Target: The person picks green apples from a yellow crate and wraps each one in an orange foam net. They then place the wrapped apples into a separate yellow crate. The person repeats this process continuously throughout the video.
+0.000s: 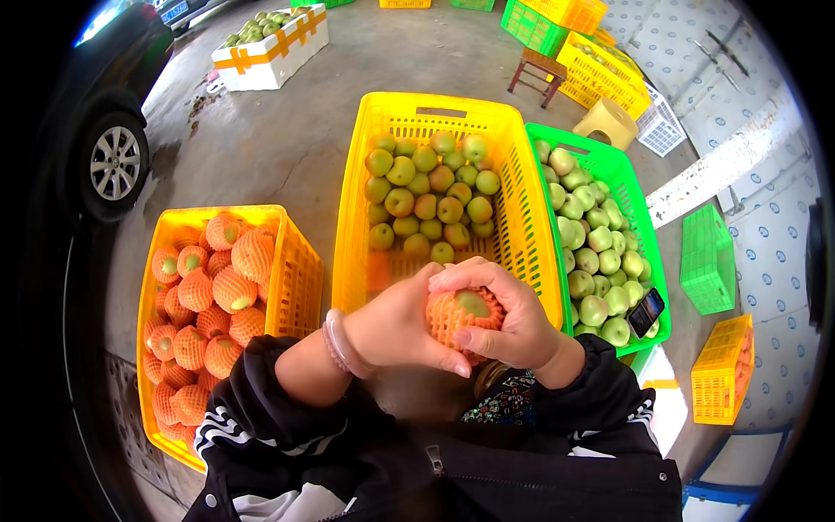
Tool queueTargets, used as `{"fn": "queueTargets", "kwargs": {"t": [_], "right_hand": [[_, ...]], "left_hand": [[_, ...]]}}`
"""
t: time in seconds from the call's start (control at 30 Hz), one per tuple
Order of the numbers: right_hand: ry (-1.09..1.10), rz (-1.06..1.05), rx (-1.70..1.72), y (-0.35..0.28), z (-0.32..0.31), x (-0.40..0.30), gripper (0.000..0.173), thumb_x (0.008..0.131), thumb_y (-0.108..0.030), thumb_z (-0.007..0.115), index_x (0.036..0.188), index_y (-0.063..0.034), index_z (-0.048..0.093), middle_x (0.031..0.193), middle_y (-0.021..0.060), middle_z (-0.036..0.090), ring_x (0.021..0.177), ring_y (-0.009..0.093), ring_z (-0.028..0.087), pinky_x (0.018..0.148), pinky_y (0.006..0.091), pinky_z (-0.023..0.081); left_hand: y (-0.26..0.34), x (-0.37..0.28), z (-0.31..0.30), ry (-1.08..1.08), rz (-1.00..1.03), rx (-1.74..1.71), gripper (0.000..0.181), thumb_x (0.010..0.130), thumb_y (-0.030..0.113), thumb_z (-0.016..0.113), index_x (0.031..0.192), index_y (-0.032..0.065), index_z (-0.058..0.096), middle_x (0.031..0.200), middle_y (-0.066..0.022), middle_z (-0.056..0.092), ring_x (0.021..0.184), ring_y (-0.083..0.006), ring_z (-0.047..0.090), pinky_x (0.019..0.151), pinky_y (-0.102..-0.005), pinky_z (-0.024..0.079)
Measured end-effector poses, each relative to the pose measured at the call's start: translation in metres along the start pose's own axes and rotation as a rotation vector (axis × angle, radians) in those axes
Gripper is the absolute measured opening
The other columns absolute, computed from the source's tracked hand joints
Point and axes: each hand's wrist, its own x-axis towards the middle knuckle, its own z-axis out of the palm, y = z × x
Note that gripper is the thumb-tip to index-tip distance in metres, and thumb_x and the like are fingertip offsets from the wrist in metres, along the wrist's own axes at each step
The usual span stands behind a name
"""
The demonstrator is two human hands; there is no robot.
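Between my two hands is a green apple in an orange foam net sleeve [464, 318]. My left hand [398, 323], with a bangle at the wrist, presses against its left side. From the right, my right hand [518, 323] curls its fingers over the top and its thumb across the front. Both hands are above the near end of a yellow plastic crate [450, 104], where several bare green-red apples [424, 196] lie. To the left stands a yellow-orange crate [297, 287] heaped with sleeved fruit [202, 320]. On the right, a green crate [642, 228] holds bare green apples [597, 254].
A phone [646, 312] rests on the green crate's near right corner. A white foam box [280, 52] of green fruit stands at the far left, near a dark car [117, 130]. A wooden stool [540, 73], a cream plastic stool [607, 124] and stacked crates [600, 72] are at back right.
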Motion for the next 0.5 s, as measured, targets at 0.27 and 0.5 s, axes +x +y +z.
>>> {"fn": "queueTargets", "kwargs": {"t": [0.27, 0.5], "right_hand": [[0.080, -0.099, -0.142, -0.001, 0.002, 0.005, 0.031, 0.087, -0.015, 0.069, 0.114, -0.0025, 0.061, 0.113, 0.0119, 0.066, 0.113, 0.029, 0.061, 0.107, 0.0475, 0.040], [-0.097, -0.420, -0.421, -0.004, 0.013, 0.011, 0.026, 0.083, -0.002, 0.061, 0.108, -0.0043, 0.066, 0.105, 0.0103, 0.068, 0.104, 0.033, 0.064, 0.094, 0.0448, 0.050]], "left_hand": [[0.007, 0.006, 0.012, 0.119, 0.143, -0.061, 0.089, 0.062, 0.030, 0.096, 0.130, -0.0004, 0.047, 0.124, -0.0109, 0.058, 0.115, -0.0183, 0.057, 0.098, -0.0326, 0.047], [-0.006, 0.002, 0.000, -0.099, 0.365, 0.248, 0.062, 0.063, 0.025, 0.094, 0.111, 0.0037, 0.061, 0.107, -0.0087, 0.064, 0.100, -0.0196, 0.063, 0.089, -0.0321, 0.052]]}}
